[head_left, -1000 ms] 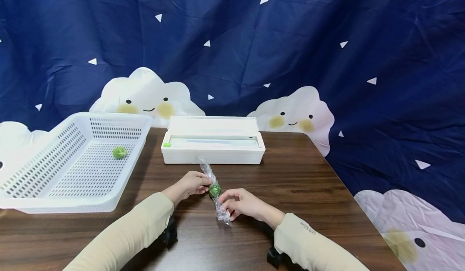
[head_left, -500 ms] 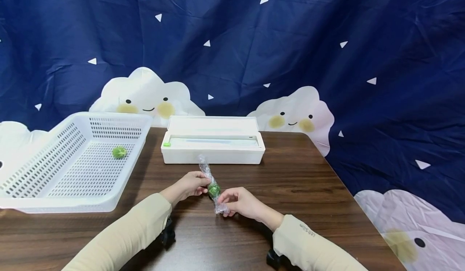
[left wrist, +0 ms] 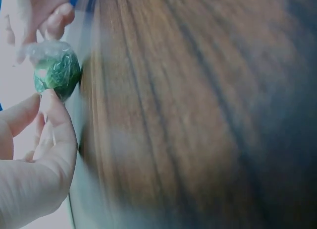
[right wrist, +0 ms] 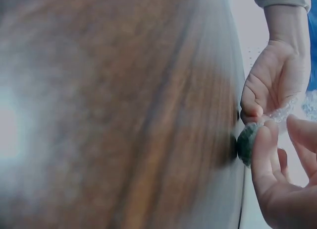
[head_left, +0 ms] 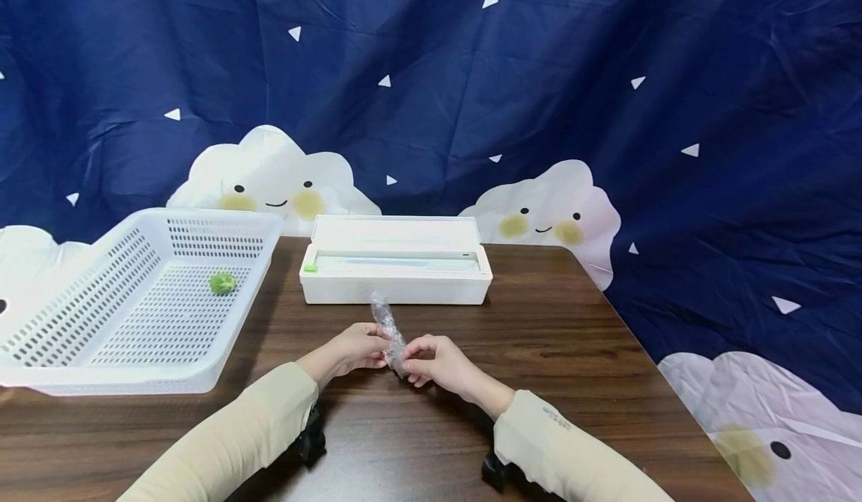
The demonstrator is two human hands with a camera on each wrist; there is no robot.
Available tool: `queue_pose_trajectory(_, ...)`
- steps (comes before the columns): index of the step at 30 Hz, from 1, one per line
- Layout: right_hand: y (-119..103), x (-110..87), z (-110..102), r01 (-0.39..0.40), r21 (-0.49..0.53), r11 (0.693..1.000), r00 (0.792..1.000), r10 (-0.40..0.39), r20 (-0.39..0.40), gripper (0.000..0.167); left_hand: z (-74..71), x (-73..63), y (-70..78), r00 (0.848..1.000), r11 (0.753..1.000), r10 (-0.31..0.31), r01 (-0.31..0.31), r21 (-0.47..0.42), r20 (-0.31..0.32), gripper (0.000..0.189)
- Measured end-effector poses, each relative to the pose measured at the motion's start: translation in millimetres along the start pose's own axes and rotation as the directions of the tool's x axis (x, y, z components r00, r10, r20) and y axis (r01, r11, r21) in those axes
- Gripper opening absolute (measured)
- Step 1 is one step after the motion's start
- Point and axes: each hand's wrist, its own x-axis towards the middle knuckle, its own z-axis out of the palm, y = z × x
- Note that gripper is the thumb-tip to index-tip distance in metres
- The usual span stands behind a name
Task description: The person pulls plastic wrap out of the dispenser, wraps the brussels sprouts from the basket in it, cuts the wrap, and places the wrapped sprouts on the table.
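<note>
A small round green vegetable [left wrist: 57, 75] is wrapped in clear, crinkled cling film [head_left: 382, 313], whose twisted far tail points toward the white box. My left hand [head_left: 352, 349] pinches the wrapped vegetable from the left between thumb and fingers. From the right, my right hand [head_left: 441, 366] pinches the film at the bundle's near side. In the head view, the folded film covers the green. The right wrist view shows the dark green ball [right wrist: 246, 144] just past my right fingertips, close over the table.
Behind the hands stands a white cling film dispenser [head_left: 393, 290], lid raised, with a green slider at its left. A white perforated basket [head_left: 202, 375] at the left holds a loose green vegetable [head_left: 222, 283]. The brown wooden table [head_left: 552, 322] ends at a blue curtain.
My right hand has moved up and toward the left hand, folding the near film tail over the vegetable. The green now hides under film in the head view. The left hand stays nearly in place.
</note>
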Motion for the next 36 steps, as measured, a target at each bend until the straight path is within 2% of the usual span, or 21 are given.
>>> queue_pose_trajectory(3, 1.9, 3.2, 1.1, 0.006, 0.021, 1.000, 0.999, -0.005, -0.043, 0.013, 1.1, -1.9, 0.1, 0.999, 0.999, 0.032, -0.032, -0.017, 0.020, 0.007)
queue_pose_trajectory(12, 6.1, 11.2, 2.8, 0.017, 0.142, 0.990, 0.992, 0.001, -0.127, 0.015, 3.7, -2.0, 0.4, 0.998, 0.995, 0.055, -0.054, -0.079, 0.013, 0.015)
queue_pose_trajectory(22, 7.4, 15.8, 5.0, 0.023, 0.139, 0.990, 0.984, 0.002, -0.177, 0.017, 4.4, -1.2, -1.7, 0.999, 0.993, 0.047, -0.047, -0.109, 0.006, 0.013)
queue_pose_trajectory(26, 7.4, 16.9, 5.4, -0.011, 0.135, 0.991, 0.985, 0.034, -0.168, 0.017, 4.6, -3.2, -3.7, 0.999, 0.992, 0.043, -0.042, -0.122, 0.008, 0.012)
queue_pose_trajectory(30, 8.5, 19.0, 3.8, -0.074, 0.154, 0.985, 0.982, 0.099, -0.159, 0.019, 5.1, -4.6, -5.6, 0.999, 0.992, 0.039, -0.036, -0.123, 0.021, 0.017)
queue_pose_trajectory(36, 9.8, 22.7, 1.7, -0.160, 0.164, 0.973, 0.972, 0.184, -0.143, 0.022, 3.6, -2.6, -5.4, 1.000, 0.993, -0.012, 0.013, -0.119, 0.010, 0.037)
